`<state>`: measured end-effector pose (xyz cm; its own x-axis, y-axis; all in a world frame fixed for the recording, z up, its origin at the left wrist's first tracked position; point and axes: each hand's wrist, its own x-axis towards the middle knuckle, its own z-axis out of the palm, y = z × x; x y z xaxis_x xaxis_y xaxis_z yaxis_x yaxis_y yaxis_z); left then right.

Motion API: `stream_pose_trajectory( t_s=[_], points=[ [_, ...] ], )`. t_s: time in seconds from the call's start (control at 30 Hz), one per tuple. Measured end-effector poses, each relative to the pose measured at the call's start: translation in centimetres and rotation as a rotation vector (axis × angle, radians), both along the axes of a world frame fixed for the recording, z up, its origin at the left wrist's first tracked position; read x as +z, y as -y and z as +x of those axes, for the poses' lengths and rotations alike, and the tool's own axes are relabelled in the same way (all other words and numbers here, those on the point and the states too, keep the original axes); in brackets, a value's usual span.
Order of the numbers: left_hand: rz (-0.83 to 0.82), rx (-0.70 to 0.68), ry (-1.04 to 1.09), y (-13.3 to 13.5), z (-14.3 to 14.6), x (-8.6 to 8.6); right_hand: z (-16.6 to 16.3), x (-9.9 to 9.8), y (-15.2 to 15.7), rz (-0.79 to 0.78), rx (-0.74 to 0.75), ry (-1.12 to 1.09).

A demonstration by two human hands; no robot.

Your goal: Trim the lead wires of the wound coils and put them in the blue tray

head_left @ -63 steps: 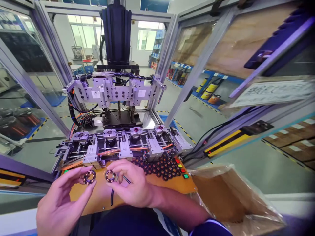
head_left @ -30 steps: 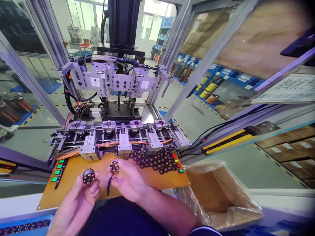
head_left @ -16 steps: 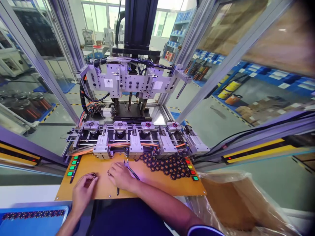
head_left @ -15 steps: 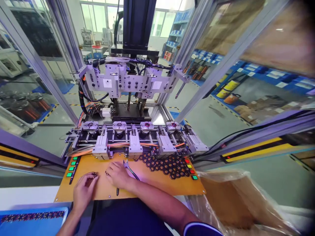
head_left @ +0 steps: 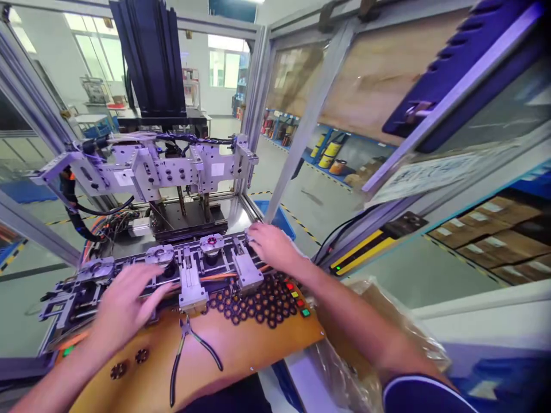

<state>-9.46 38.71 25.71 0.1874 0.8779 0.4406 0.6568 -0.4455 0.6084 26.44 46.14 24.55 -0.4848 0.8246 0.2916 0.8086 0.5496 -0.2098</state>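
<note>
My left hand (head_left: 123,307) reaches forward over the front of the fixture rail, its fingers stretched out and slightly blurred, just short of the second station (head_left: 159,254). Nothing shows in it. My right hand (head_left: 269,244) lies over the rightmost station of the rail, fingers curled down onto it, and what is under them is hidden. Two small dark ring parts (head_left: 129,363) lie on the orange board (head_left: 241,350) near its left front. Black-handled pliers (head_left: 189,350) lie on the board between my arms.
A heap of several black rings (head_left: 253,301) covers the board's back right, beside coloured buttons (head_left: 297,298). A metal tooling head (head_left: 146,169) hangs above the stations. A plastic-lined cardboard box (head_left: 374,321) stands under my right arm. Aluminium frame posts enclose the cell.
Both hands left the board and moved up to the fixture rail. The two ring parts and the pliers now lie on the board. My view has swung to the right.
</note>
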Motion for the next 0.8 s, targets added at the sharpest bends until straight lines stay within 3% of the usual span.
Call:
stream_pose_trajectory(
  t_s=[0.07, 0.13, 0.23, 0.33, 0.5, 0.8],
  points=[
    [0.015, -0.124, -0.158, -5.5, 3.7, 0.8, 2.1, 0.9, -3.1, -0.047, -0.049, 0.069],
    [0.020, -0.224, -0.295, -9.7, 6.5, 0.2, 3.1, 1.0, -5.0, -0.099, -0.062, 0.132],
    [0.019, -0.322, -0.458, -13.1, 8.7, -1.6, 3.6, 0.3, -5.9, -0.161, -0.072, 0.193],
    [0.012, -0.367, -0.574, -14.2, 9.2, -2.6, 3.8, -0.4, -6.1, -0.190, -0.087, 0.215],
    [-0.027, -0.411, -0.688, -15.3, 9.3, -2.7, 4.1, -0.7, -6.7, -0.219, -0.089, 0.220],
    [-0.081, -0.484, -0.668, -16.5, 9.7, -2.3, 3.8, -0.5, -7.3, -0.326, -0.076, 0.191]
  ],
)
